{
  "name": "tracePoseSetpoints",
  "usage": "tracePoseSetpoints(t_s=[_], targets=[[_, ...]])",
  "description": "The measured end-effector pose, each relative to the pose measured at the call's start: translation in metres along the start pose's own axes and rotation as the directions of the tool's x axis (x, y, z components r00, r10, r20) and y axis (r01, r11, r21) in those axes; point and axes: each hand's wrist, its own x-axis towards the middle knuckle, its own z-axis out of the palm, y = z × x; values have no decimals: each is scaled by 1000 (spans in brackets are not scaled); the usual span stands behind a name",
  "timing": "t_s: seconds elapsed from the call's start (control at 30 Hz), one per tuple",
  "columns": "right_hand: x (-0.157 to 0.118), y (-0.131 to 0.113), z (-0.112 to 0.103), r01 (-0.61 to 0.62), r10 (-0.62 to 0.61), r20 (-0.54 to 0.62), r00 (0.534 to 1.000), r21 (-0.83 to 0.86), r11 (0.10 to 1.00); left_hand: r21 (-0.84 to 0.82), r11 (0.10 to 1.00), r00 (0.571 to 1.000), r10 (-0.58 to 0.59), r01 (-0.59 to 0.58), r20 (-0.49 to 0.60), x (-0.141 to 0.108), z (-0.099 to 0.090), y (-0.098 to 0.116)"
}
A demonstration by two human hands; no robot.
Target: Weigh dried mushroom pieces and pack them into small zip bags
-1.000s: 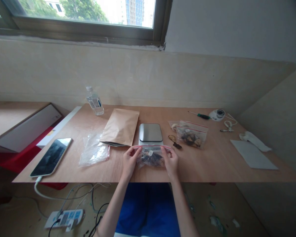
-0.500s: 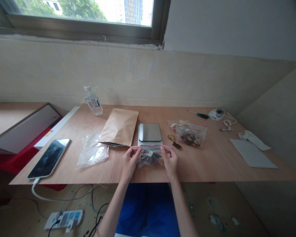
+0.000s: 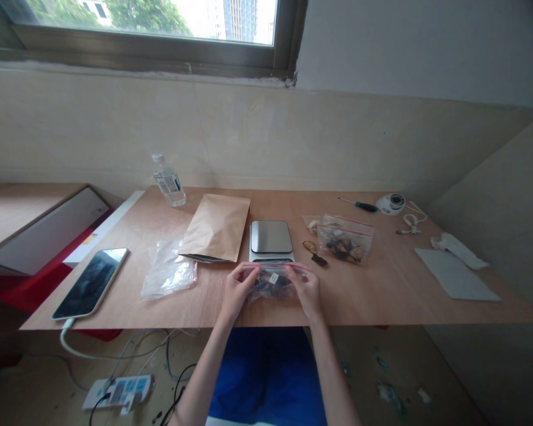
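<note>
A clear zip bag (image 3: 273, 286) with dark dried pieces and a small white label or packet is held upright at its red-striped top edge. My left hand (image 3: 240, 288) pinches the left part of that edge, and my right hand (image 3: 305, 288) pinches the right part. Just behind the bag sits a small digital scale (image 3: 271, 236) with a bare metal plate. To its right lie two loose dried slices (image 3: 314, 252), one tan-rimmed and one dark. Beyond them, filled zip bags (image 3: 344, 242) hold similar dried pieces and something pale.
Left of the scale are a brown kraft pouch (image 3: 217, 228), flat clear zip bags (image 3: 171, 272), a water bottle (image 3: 169, 182) and a charging phone (image 3: 91, 284). At right are a screwdriver (image 3: 365, 206), a white dome camera (image 3: 391, 204), a white sheet (image 3: 453, 275) and a crumpled white item (image 3: 457, 251).
Both hands have slid a little inward along the bag's top edge, the thumbs now closer together. The rest of the table stays as it was, with a slight camera shift.
</note>
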Motion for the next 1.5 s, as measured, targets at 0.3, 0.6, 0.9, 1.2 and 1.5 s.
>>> tracePoseSetpoints(t_s=[0.3, 0.6, 0.9, 1.2, 1.5], targets=[[0, 1, 1, 3, -2, 18, 1000, -23, 1000, 23, 1000, 1000, 8, -8, -11, -1, 0, 1], [-1, 1, 1, 25, -26, -1, 1000, -56, 998, 53, 998, 999, 27, -24, -44, 0, -1, -3], [-2, -3, 1, 10, -10, 10, 1000, -41, 999, 74, 997, 997, 37, -31, -72, 0, 0, -5], [-2, -1, -3, -67, 61, 100, 993, 65, 996, 33, 999, 1000, 4, -4, 10, -1, 0, 5], [-3, -2, -4, -35, 31, 221, 975, 12, 999, 67, 996, 998, 51, -54, 49, 0, 3, 5]])
